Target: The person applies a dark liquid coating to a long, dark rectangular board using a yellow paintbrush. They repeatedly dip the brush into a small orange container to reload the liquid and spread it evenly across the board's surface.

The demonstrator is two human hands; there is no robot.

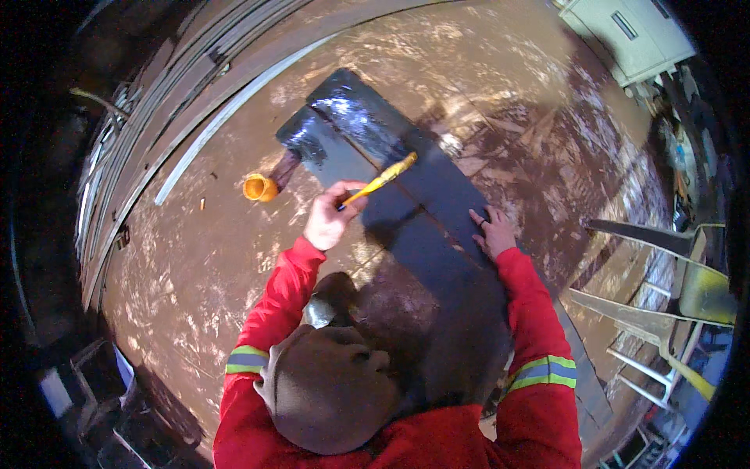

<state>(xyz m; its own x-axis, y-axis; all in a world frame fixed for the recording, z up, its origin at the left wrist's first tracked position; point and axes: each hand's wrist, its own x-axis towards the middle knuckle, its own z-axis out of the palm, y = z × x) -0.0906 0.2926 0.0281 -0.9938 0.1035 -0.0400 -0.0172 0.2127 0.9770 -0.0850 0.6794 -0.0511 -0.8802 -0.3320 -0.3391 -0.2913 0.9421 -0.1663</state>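
Observation:
A long dark panel (447, 184) lies slantwise on the floor, with a narrow brown gap or strip running down its length. Its far end looks wet and shiny. My left hand (328, 216) is closed round the handle of a slim yellow paintbrush (380, 181), whose broader end hangs over the panel's middle. Fingers spread, my right hand (495, 232) lies flat on the panel's right edge. To the left of the panel an orange cup (258, 187) stands on the floor; what is inside it is hard to make out.
Long metal and wooden strips (226, 117) lie along the left side. A pale metal cabinet (625, 35) stands at the far right. Nearer on the right are a yellow-and-grey chair-like frame (699, 281) and white tubing (652, 383). The brown floor (180, 289) is stained.

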